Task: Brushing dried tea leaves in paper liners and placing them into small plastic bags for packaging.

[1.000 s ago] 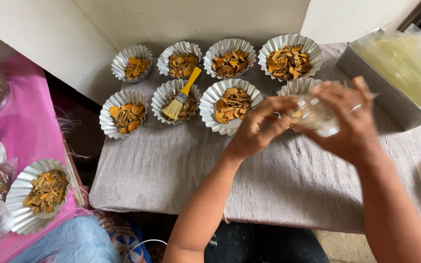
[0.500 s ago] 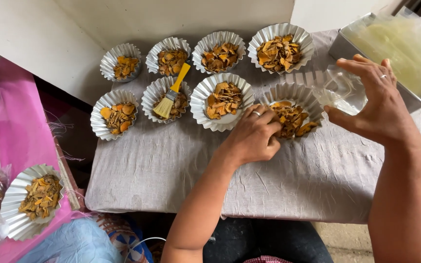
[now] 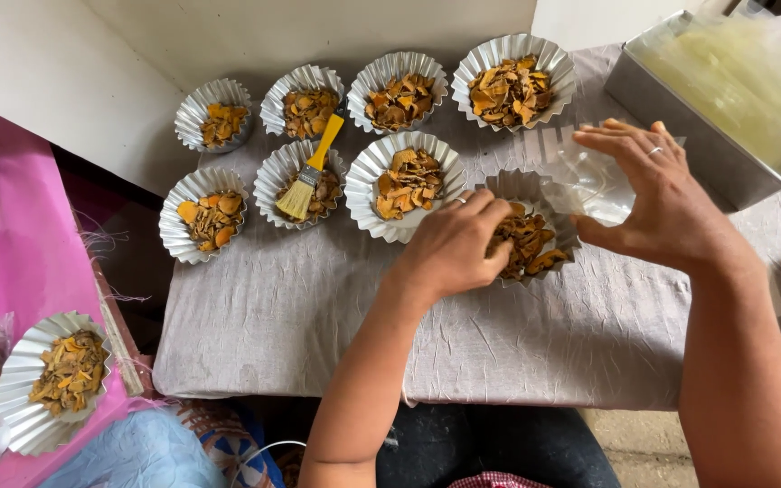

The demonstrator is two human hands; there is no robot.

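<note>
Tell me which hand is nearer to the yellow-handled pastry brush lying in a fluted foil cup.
Left. The left hand is over the neighbouring cups, right of the yellow-handled pastry brush; the right hand, holding a clear plastic bag, is farther right.

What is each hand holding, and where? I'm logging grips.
Right hand holds a clear plastic bag by its edge; left hand reaches into the foil cup's dried slices.
</note>
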